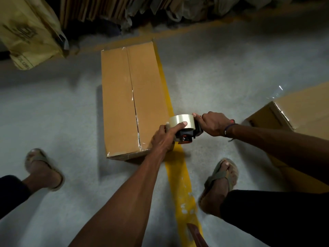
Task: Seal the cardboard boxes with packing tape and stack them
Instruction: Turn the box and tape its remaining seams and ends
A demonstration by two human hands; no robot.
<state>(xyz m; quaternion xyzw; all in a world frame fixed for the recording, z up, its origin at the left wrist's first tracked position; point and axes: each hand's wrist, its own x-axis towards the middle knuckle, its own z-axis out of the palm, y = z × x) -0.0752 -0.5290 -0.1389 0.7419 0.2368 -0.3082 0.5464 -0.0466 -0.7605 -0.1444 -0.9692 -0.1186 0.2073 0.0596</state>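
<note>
L hand [164, 138] grips tape dispenser [185, 130] at roll; R hand [212, 124] grips its handle, near taped box [131, 100] on floor [53, 113].

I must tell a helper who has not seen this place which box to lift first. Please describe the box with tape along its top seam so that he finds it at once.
Find the yellow line painted on the grey floor. The long box lies along its left side, directly in front of the person's feet. Unlike the other box at the right edge, it shows its whole top, with clear tape along the centre seam.
</note>
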